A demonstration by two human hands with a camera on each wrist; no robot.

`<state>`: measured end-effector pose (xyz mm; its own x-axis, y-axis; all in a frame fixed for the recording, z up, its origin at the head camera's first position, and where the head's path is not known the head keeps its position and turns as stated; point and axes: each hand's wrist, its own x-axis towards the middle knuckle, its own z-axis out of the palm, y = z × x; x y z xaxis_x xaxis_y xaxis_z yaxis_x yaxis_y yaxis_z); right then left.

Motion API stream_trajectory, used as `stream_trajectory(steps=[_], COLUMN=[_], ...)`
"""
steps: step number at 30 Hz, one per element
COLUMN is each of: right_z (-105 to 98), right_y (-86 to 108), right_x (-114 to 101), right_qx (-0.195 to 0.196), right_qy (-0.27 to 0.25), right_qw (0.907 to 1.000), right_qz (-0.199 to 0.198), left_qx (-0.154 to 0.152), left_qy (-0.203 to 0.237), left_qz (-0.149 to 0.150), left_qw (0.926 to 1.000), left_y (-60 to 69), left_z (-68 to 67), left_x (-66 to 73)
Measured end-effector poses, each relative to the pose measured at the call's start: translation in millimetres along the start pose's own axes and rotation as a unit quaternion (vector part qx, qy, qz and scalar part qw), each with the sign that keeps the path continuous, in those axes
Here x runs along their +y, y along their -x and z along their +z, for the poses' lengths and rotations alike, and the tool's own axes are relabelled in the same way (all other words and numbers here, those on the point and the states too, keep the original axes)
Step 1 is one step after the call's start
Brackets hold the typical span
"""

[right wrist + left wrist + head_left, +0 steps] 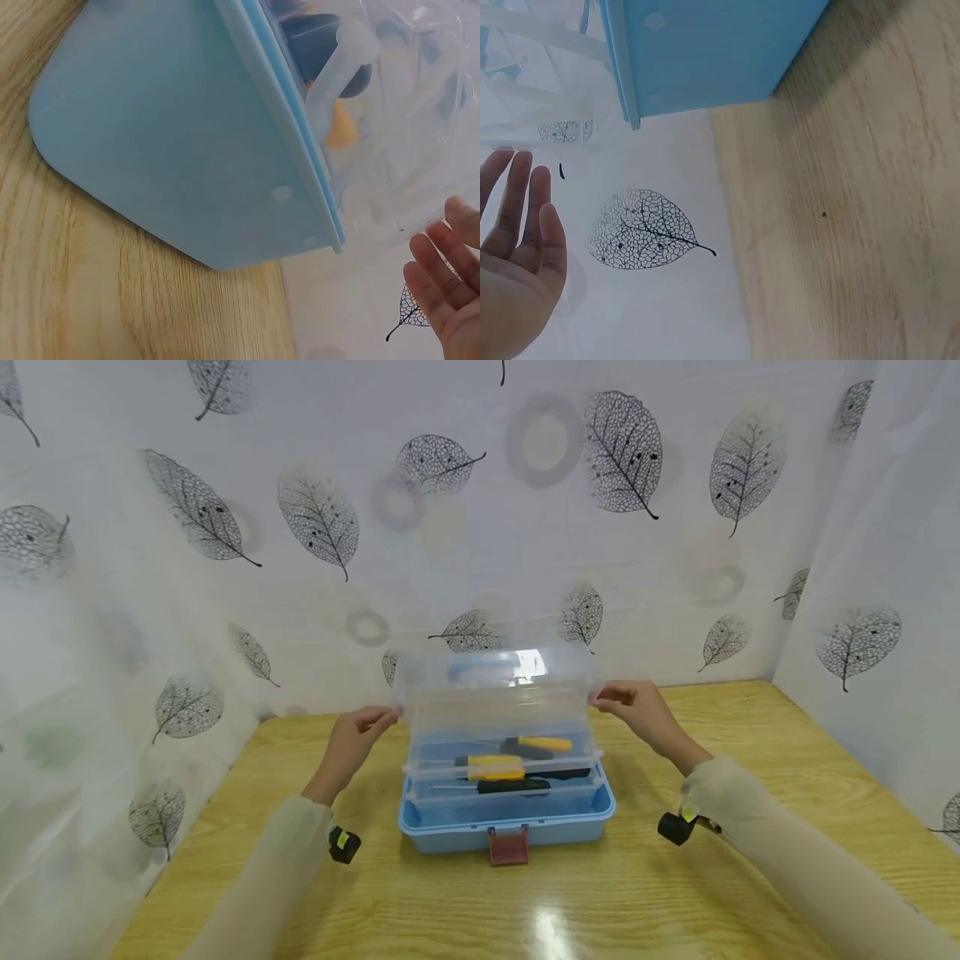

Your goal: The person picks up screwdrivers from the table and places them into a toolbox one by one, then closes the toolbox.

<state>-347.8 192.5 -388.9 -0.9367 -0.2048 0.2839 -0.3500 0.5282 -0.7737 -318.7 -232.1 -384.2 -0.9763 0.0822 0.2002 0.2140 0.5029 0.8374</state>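
Observation:
A light-blue toolbox [510, 835] stands on the table, its clear lid [495, 668] raised and tilted back. At the lid's left corner, my left hand [352, 747] pinches the edge; its fingertips meet the clear plastic in the left wrist view. My right hand [641, 714] pinches the opposite edge, with thumb and fingers at the rim in the right wrist view. Through clear trays [495, 770] show several hand tools, including a black-handled screwdriver [513, 786] and a yellow-and-black handle [543, 743]. A dark red latch [508, 847] hangs at the front.
The wooden table [360, 893] extends around the toolbox. White leaf-print sheeting [465, 552] rises close behind it and along both sides. A small black camera [343, 843] is worn on the left wrist, another camera [677, 828] on the right.

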Motion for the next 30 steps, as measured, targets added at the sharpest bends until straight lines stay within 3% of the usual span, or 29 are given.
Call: stream_trajectory(steps=[12,23,30], right_z=[-1,-2,0], right_y=[9.7,15.1,19.3], right_x=[0,-4,-5], right_qx=[-0.012,-0.016,-0.015], right_qy=[0.003,0.024,0.036], right_qw=[0.9998,0.9996,0.9992], right_qz=[0.015,0.006,-0.008], left_qx=[0.004,0.023,0.037], left_qy=[-0.023,-0.072,-0.109], left_qz=[0.016,0.081,0.166], left_qw=[0.9996,0.9938,0.9793], left_y=[13.3,21.9,26.6], left_z=[1.5,6.2,6.2], left_x=[-3.4,-6.5,-5.8])
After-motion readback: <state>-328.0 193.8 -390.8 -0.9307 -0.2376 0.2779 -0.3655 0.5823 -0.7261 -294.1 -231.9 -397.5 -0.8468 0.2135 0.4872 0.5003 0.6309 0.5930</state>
